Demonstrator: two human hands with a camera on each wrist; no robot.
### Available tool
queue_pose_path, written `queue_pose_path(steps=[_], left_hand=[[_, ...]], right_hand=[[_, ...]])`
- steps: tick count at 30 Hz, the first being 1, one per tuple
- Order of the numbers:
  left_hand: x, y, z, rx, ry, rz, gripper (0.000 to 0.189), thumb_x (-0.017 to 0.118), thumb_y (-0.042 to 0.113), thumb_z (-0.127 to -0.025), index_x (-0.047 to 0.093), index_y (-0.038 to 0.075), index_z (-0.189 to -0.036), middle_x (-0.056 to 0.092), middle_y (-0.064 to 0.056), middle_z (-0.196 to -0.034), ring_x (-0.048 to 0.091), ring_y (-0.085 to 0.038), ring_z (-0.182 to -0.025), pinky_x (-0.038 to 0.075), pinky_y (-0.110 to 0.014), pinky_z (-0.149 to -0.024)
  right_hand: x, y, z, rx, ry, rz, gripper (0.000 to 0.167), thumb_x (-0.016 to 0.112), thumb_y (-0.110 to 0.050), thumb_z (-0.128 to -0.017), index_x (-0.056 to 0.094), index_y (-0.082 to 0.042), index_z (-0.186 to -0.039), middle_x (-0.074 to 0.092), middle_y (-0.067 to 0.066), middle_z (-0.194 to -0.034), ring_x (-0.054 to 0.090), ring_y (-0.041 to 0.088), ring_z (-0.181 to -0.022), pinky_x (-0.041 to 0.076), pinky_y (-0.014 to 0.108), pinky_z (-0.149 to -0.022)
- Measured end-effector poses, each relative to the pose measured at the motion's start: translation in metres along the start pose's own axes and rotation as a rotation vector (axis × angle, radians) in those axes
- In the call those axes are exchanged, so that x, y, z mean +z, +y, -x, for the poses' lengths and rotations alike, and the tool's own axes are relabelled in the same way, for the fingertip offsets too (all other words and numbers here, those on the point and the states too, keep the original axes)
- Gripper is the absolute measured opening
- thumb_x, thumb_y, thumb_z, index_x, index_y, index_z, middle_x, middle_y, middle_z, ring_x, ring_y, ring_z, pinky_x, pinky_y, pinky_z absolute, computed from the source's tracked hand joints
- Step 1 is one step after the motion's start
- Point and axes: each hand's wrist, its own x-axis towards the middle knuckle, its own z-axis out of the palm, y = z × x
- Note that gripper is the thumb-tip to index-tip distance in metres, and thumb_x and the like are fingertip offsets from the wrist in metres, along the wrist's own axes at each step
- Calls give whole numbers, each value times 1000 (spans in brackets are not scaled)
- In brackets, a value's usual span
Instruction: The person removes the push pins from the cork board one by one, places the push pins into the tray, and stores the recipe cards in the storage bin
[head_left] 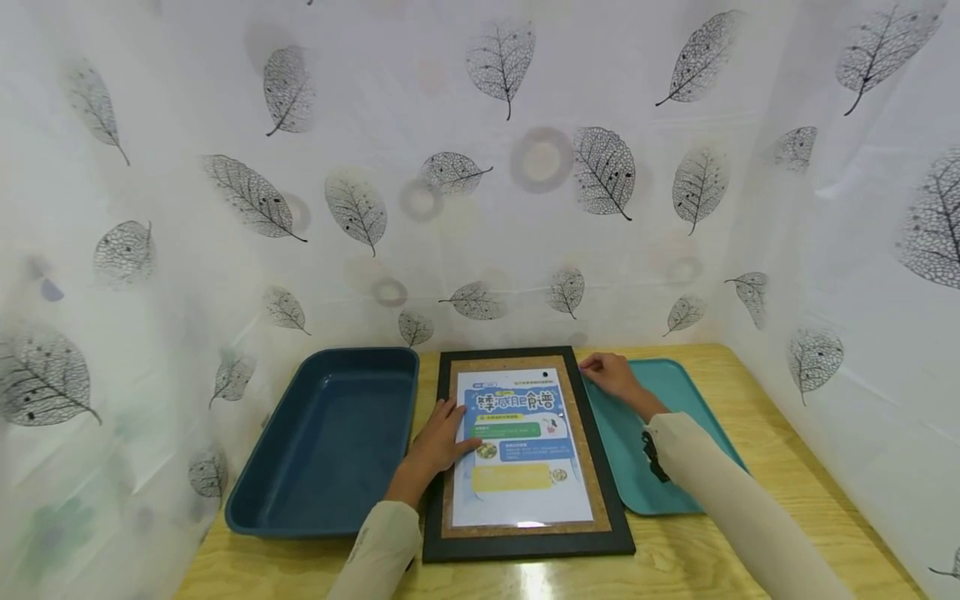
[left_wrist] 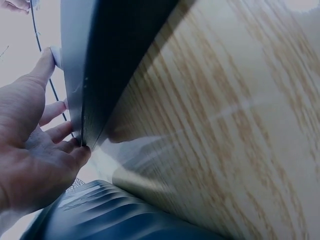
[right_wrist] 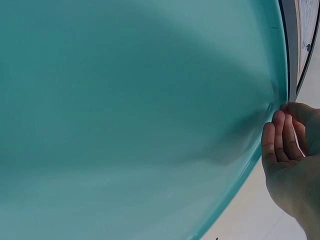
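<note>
A black-framed cork board (head_left: pixel 600 512) lies on the table. On it is a printed sheet (head_left: pixel 517 504) with blue, green and yellow blocks, and a small black dot, perhaps a pin (head_left: pixel 545 374), shows near its top right. My left hand (head_left: pixel 437 446) rests across the board's left edge, thumb on the sheet and fingers along the frame (left_wrist: pixel 75 75). At the teal tray's (head_left: pixel 637 467) far left corner, beside the frame, my right hand (head_left: pixel 618 383) pinches a tiny purple thing, mostly hidden by the fingertips. In the right wrist view, its thumb and index finger (right_wrist: pixel 295 110) meet by the tray rim.
A deep dark blue tray (head_left: pixel 322 525) stands left of the board. All of it sits on a wood-grain table (head_left: pixel 787 517). Behind and at both sides hangs a whitish curtain (head_left: pixel 480 242) with leaf prints.
</note>
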Motion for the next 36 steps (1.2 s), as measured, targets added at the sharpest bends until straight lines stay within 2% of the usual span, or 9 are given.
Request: queue_pose_path(steps=[10,16,23,32,36], left_hand=[[1,0,0,-8,-5,13,79,75,44,-95,43,9,-158,25,-14,-171,13,-36,-159,25,-56,-124],[1,1,0,-15,-6,6,79,75,45,-95,43,9,-158,24,-13,-171,13,-35,-159,25,-56,-124],[0,2,0,-18,-4,7,79,76,44,-95,43,10,-158,24,-13,-171,13,-36,-159,25,-57,-124],[0,2,1,-6,2,9,79,76,44,-95,44,8,-158,25,-14,-170,14,-37,-159,26,-57,-123],[0,1,1,-6,5,14,79,75,43,-95,43,8,-158,25,-14,-171,14,-36,-159,26,-57,-123]], right_hand=[[-5,11,3,-34,-24,8,15,68,-4,-98,75,8,-104,75,23,-100,72,38,-94,59,51,-83],[-6,18,6,-7,-43,15,16,69,-7,-99,76,7,-105,76,23,-103,72,39,-97,58,52,-86],[-6,19,9,20,-48,26,14,71,-5,-98,77,6,-104,76,22,-103,72,39,-99,57,52,-88],[-10,14,17,-32,-24,29,13,71,-4,-96,78,4,-104,77,20,-101,72,37,-96,58,49,-85],[-8,15,15,6,-41,18,17,70,-7,-98,77,4,-109,76,21,-107,71,39,-103,57,53,-91]])
